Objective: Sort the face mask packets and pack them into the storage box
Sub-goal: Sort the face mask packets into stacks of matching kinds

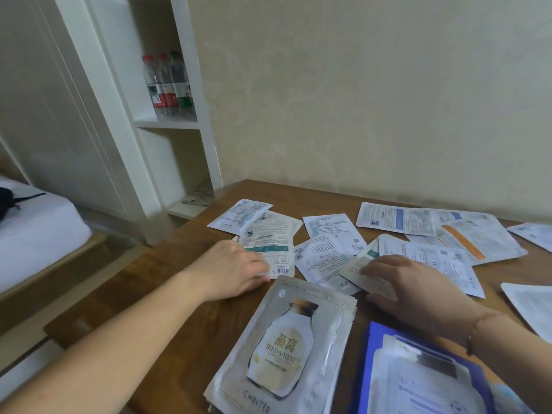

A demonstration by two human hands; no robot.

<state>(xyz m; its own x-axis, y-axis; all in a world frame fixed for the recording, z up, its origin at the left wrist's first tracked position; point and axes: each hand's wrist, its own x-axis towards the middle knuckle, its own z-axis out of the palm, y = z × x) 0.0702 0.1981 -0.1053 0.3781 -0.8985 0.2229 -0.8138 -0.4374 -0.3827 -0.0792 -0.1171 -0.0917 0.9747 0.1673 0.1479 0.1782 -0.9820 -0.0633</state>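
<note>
Nearest to the person, a stack of packets (286, 351) printed with a pale bottle and the words BIRD'S NEST lay face up on the wooden table (185, 258), its edges fanned slightly. Just to its right sat the blue storage box (366, 372), cut off by the bottom of the view, with several pale packets already lying in it.

Beyond these, both bare arms reached forward. The left hand (230, 271) lay over the near corner of a packet with a teal band (265, 243), fingers bent down onto it; whether they gripped it or only pressed I could not tell. The right hand (415, 286), a thin cord bracelet (478, 330) at the wrist, rested on a small pale packet (358, 271), the fingers curled over its edge and the thumb low beside it, seemingly pinching it, though blur hid the exact hold.

Farther back, more packets were scattered back side up across the table: a white one (333, 231) between the hands, a long one with an orange stripe (475, 239) to the right, one with a blue panel (394, 218) near the far edge, and others overlapping them.

Behind the table stood a cream wall (373, 85). To the left, a white shelf unit (167, 124) held a few plastic bottles (168, 85), and the corner of a white bed (35, 228) showed at the far left.
</note>
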